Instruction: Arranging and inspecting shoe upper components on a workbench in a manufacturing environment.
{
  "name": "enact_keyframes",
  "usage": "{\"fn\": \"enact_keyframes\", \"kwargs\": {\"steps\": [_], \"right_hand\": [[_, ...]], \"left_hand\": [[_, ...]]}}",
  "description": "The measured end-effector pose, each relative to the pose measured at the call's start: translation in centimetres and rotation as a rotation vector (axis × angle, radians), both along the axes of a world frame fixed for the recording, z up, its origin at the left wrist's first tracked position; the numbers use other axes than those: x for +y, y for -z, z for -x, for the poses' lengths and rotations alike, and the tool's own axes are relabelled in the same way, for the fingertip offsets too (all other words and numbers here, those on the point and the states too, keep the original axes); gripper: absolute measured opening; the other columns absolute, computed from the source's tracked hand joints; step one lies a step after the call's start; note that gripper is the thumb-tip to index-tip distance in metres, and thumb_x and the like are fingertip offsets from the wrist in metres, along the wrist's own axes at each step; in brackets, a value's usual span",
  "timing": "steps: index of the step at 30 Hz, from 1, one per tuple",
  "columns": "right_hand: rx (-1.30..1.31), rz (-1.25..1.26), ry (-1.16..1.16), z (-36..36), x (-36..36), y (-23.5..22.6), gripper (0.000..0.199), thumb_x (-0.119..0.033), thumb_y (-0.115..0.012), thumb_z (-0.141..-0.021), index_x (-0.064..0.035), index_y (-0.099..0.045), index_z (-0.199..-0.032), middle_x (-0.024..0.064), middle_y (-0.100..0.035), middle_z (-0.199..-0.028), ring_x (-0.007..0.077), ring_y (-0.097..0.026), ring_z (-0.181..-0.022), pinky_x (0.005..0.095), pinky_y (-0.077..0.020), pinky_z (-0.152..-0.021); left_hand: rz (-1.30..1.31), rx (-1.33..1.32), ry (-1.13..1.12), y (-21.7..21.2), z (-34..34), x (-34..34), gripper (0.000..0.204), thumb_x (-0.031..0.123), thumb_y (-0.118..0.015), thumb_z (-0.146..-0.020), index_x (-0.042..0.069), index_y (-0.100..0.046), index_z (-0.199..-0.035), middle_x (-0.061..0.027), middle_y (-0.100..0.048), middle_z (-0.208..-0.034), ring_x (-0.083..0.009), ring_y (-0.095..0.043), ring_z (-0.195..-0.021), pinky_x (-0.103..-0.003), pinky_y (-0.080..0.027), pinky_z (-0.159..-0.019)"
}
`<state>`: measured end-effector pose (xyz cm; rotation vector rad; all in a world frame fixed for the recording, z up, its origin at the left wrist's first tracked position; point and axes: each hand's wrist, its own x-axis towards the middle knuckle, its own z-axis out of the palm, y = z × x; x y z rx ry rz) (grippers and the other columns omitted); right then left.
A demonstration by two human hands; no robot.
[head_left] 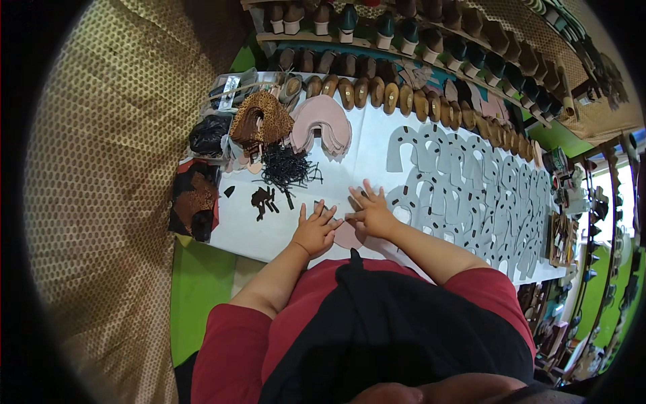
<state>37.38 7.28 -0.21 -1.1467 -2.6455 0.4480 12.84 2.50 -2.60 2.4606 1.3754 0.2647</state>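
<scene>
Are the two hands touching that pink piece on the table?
Touching. The head view shows the left hand and right hand pressed flat on the pink piece.

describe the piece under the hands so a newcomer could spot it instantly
On the white worktable, look at the near edge by the person's body. Both hands, left hand and right hand, press flat on a pink cut piece. The neighbouring cutouts to its right are grey.

Shoemaking workshop: rows of shoe lasts (404, 99), cut grey uppers (471, 195) across the table (367, 145).
</scene>
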Motion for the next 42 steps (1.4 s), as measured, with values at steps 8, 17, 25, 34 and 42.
{"fn": "enact_keyframes", "kwargs": {"steps": [8, 17, 25, 34, 42], "right_hand": [[-0.116, -0.167, 0.065, -0.2, -2.3, 0.8, 0.029, -0.025, -0.07, -0.079, -0.0282, -0.077, -0.107, 0.0094, -0.033, -0.159, 0.0443, -0.011, -0.151, 0.0808, -0.0118, -0.107], [-0.041, 0.013, 0.311, -0.5, -0.5, 0.0, 0.014, -0.028, -0.078, -0.074, -0.0265, -0.079, -0.088, 0.0071, -0.046, -0.15, 0.0441, -0.019, -0.149, 0.0793, -0.0133, -0.108], [-0.013, -0.006, 0.273, 0.8, -0.6, 1.0, 0.016, -0.028, -0.076, -0.075, -0.0238, -0.076, -0.091, 0.0057, -0.047, -0.149, 0.0414, -0.023, -0.148, 0.0787, -0.0155, -0.108], [0.195, -0.008, 0.257, 7.4, 1.6, 1.9, 0.07, -0.03, -0.057, -0.093, -0.0109, -0.03, -0.155, 0.0121, -0.033, -0.159, 0.0369, -0.018, -0.151, 0.0683, -0.0099, -0.116], [0.069, -0.079, 0.302, 9.7, 2.1, 3.0, 0.07, -0.031, -0.049, -0.095, -0.0079, -0.025, -0.156, 0.0153, -0.022, -0.163, 0.0372, -0.015, -0.152, 0.0669, -0.0079, -0.117]], "left_hand": [[-0.01, 0.037, 0.014, -0.5, -0.1, 0.2, 0.042, 0.03, -0.057, -0.088, 0.033, -0.064, -0.13, -0.0016, -0.044, -0.154, -0.0325, -0.026, -0.149, -0.071, -0.007, -0.114], [-0.039, 0.001, 0.007, 0.2, -0.1, -0.2, 0.042, 0.031, -0.056, -0.089, 0.032, -0.064, -0.131, -0.0034, -0.044, -0.154, -0.033, -0.026, -0.149, -0.071, -0.008, -0.114], [-0.012, 0.047, -0.007, -0.6, 0.0, -0.2, 0.061, 0.034, -0.057, -0.088, 0.026, -0.047, -0.147, -0.006, -0.03, -0.162, -0.0328, -0.021, -0.151, -0.068, -0.004, -0.116], [-0.044, -0.02, -0.157, 1.0, 0.3, -0.1, 0.09, 0.024, -0.055, -0.079, 0.002, -0.017, -0.157, -0.0176, -0.018, -0.164, -0.0348, -0.015, -0.153, -0.067, 0.0, -0.117], [-0.095, -0.087, -0.176, 1.6, 1.4, -0.7, 0.094, 0.023, -0.058, -0.076, 0.003, -0.016, -0.158, -0.0188, -0.018, -0.164, -0.0393, -0.016, -0.152, -0.069, 0.0, -0.116]]}}
